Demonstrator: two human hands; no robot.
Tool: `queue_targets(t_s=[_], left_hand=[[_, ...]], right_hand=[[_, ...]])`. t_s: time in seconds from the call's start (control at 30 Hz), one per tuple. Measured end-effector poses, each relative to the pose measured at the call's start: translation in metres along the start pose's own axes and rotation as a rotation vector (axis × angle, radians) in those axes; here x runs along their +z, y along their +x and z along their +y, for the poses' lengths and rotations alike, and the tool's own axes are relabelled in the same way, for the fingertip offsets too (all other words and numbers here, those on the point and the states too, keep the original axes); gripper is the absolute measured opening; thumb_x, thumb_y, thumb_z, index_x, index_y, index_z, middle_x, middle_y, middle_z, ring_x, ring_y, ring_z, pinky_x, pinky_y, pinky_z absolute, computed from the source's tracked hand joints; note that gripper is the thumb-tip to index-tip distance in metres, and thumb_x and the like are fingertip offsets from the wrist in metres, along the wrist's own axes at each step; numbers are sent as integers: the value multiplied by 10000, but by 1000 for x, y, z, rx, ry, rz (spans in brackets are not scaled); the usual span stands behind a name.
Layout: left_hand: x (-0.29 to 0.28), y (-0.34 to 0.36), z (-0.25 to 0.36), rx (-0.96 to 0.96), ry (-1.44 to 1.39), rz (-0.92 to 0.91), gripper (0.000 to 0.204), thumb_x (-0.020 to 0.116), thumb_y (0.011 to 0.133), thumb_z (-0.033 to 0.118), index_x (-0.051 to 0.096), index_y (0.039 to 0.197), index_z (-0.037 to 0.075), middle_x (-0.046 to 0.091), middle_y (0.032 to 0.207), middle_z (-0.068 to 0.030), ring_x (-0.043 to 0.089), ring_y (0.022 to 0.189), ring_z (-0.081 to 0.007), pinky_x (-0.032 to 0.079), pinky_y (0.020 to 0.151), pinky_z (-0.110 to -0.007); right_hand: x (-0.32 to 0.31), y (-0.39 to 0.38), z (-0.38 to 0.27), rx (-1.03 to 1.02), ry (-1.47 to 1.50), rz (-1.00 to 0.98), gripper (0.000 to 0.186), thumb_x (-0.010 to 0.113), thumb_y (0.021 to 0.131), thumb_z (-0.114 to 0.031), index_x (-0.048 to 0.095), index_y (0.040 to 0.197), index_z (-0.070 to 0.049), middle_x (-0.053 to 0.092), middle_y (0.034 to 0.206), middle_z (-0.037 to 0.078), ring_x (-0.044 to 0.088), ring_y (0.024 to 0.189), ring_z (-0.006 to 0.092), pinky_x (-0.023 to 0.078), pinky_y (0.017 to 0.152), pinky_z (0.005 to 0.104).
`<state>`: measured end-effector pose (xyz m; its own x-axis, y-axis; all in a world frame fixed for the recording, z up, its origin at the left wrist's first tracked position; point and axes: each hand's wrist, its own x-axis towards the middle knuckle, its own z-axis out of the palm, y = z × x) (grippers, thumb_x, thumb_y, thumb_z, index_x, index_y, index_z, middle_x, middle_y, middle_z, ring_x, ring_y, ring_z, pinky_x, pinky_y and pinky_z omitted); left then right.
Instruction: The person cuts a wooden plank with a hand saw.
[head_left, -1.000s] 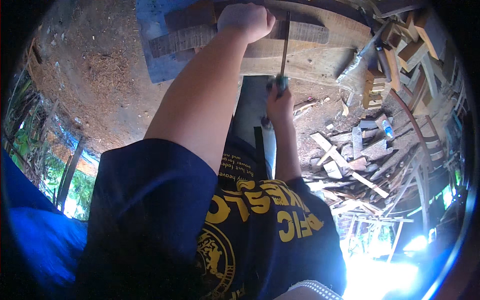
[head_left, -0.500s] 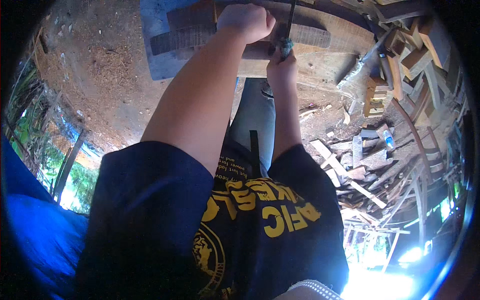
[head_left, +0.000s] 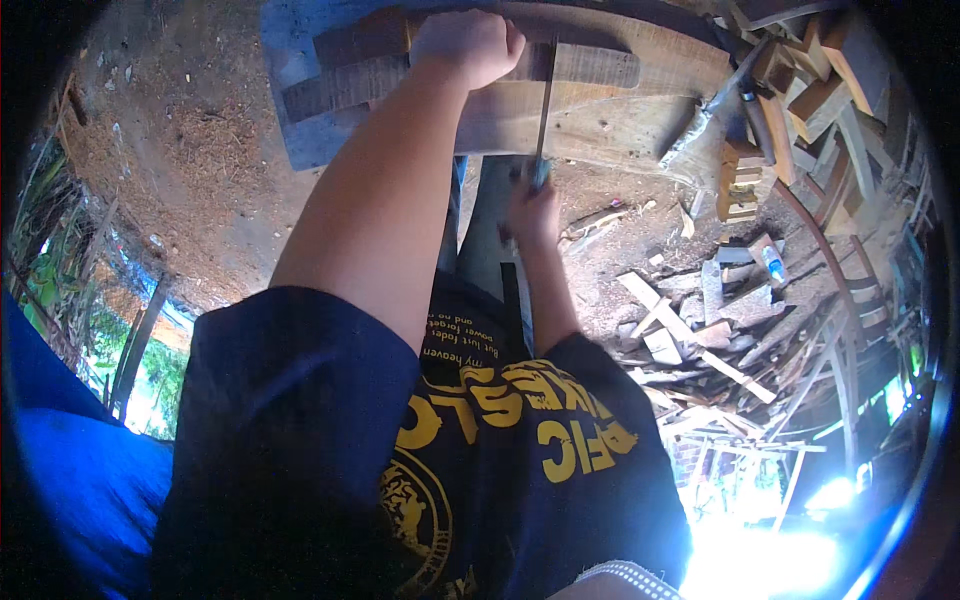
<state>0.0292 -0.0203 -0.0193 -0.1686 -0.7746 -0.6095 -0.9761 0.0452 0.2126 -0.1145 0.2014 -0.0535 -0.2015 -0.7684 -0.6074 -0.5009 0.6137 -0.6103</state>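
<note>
My right hand (head_left: 535,212) is closed round the greenish handle of a saw (head_left: 547,105), slightly blurred. Its narrow dark blade points away from me and crosses a brown, slightly curved wooden piece (head_left: 597,65). To the left of the blade, my left hand (head_left: 466,48) is closed in a fist on that piece, its fingertips hidden. Another dark wooden piece (head_left: 360,40) lies just beyond, partly covered by the left hand. Both pieces lie on a broad wooden work surface (head_left: 630,115).
At the right are a whitish, stick-like length (head_left: 697,135), stacked wooden blocks (head_left: 740,182) and a heap of offcuts (head_left: 690,335) with a plastic bottle (head_left: 773,263). Sawdust covers the dirt floor (head_left: 215,150) at the left. Bright light glares at the lower right.
My right hand has drawn the saw back toward me, so more of the blade shows on my side of the wood. The left hand keeps its place on the piece; the view has shifted slightly.
</note>
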Motion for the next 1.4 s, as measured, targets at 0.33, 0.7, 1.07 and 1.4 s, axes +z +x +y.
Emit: queue_targets(t_s=[0.33, 0.7, 1.07, 1.4], left_hand=[[-3, -1, -1, -26, -21, -36, 469, 367, 910, 355, 722, 816, 62, 699, 850, -143, 683, 787, -307, 545, 743, -450], [2, -3, -5, -36, 20, 35, 462, 372, 909, 348, 723, 796, 69, 695, 807, -148, 683, 744, -306, 557, 690, -439], [8, 2, -4, 7, 2, 100, 475, 358, 903, 339, 722, 776, 62, 693, 783, -143, 679, 726, -315, 555, 696, -457], [1, 4, 0, -8, 1, 26, 479, 359, 905, 352, 717, 778, 60, 693, 805, -148, 680, 758, -317, 550, 709, -448]], right_hand=[[-1, 15, -19, 2, -51, 1, 400, 527, 870, -217, 530, 1186, 29, 637, 771, 293, 644, 772, 452, 533, 655, 493], [-25, 37, -75, 84, -60, -96, 360, 499, 892, -157, 512, 1209, 13, 651, 849, 281, 650, 839, 435, 530, 698, 494], [-14, 73, -89, -29, -52, 28, 286, 509, 902, -176, 559, 1135, -18, 649, 891, 280, 630, 893, 450, 516, 719, 496], [-4, 57, -66, -29, 27, 90, 267, 537, 910, -217, 562, 1059, 3, 640, 773, 278, 642, 784, 446, 510, 630, 503]])
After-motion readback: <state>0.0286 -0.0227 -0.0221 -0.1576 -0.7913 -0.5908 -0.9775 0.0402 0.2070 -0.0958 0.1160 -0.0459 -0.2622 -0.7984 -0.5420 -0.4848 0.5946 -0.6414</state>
